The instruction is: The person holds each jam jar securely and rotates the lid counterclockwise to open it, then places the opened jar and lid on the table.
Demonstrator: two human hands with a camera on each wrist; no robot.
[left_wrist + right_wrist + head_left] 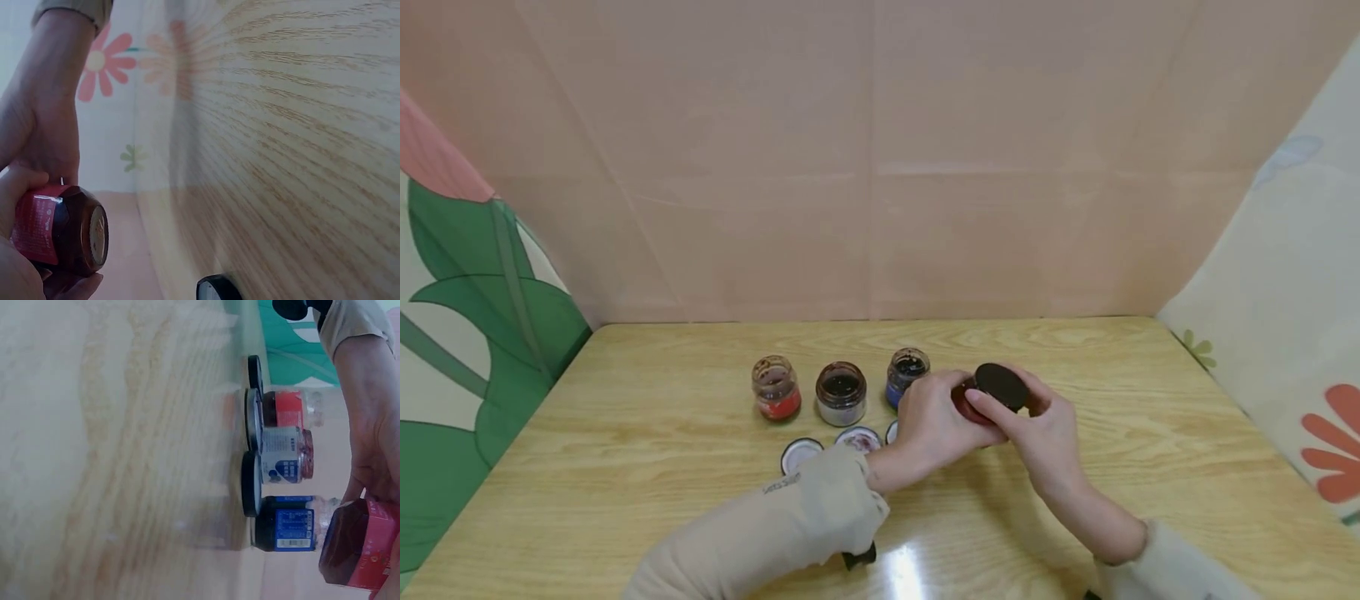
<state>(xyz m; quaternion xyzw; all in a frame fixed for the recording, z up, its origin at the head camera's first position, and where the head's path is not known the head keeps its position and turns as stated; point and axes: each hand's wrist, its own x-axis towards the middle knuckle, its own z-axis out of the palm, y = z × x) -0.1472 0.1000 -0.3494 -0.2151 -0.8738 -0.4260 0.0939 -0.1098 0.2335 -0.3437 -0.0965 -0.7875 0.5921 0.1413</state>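
Observation:
Held up over the table is a glass jar (37, 228) with a red label and dark contents, topped by a black lid (1002, 385). My left hand (934, 419) grips the jar's body, its fingers curled round the glass. From the other side my right hand (1048, 429) holds the lid end, thumb and fingers on either side of it. In the right wrist view the jar (347, 540) is tilted, with its red label partly covered by fingers. Just left of my left hand stands a lidless blue-labelled jar (295, 524), partly hidden behind that hand in the head view.
A red-labelled jar (779, 406) and a white-labelled jar (841, 412) stand open, left of the blue one. In front lie several upturned lids, including the leftmost lid (801, 455). Behind the wooden table (647, 400) hangs a pinkish curtain (865, 167).

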